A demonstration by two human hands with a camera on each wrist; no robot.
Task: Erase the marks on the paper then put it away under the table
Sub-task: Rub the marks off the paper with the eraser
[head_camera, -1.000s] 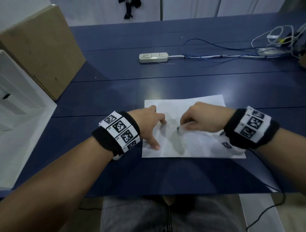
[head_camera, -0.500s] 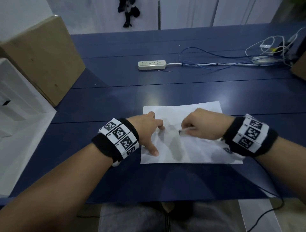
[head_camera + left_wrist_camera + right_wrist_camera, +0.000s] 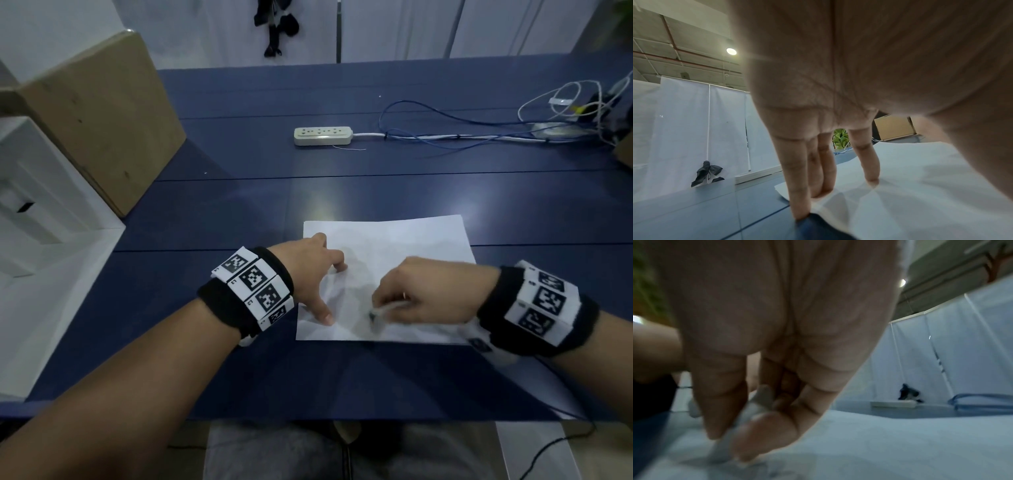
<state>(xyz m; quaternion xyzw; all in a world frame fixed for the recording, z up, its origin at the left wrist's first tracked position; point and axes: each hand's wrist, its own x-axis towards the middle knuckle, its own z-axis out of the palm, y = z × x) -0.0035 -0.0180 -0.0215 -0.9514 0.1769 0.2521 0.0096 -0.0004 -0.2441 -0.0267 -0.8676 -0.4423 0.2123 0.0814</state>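
A white sheet of paper lies flat on the blue table in front of me. My left hand presses on the sheet's left part with spread, straight fingers, and the thumb touches down near the front left corner. My right hand pinches a whitish eraser between thumb and fingers, its tip on the paper near the front edge. The right wrist view shows the eraser blurred against the sheet. I can make out no marks on the paper.
A white power strip with blue and white cables lies at the back of the table. A cardboard box and a white box stand at the left. My lap shows below the table's front edge.
My right hand has moved with the eraser toward the paper's front edge, and the eraser is blurred by motion. My left hand stays pressed on the sheet's left part.
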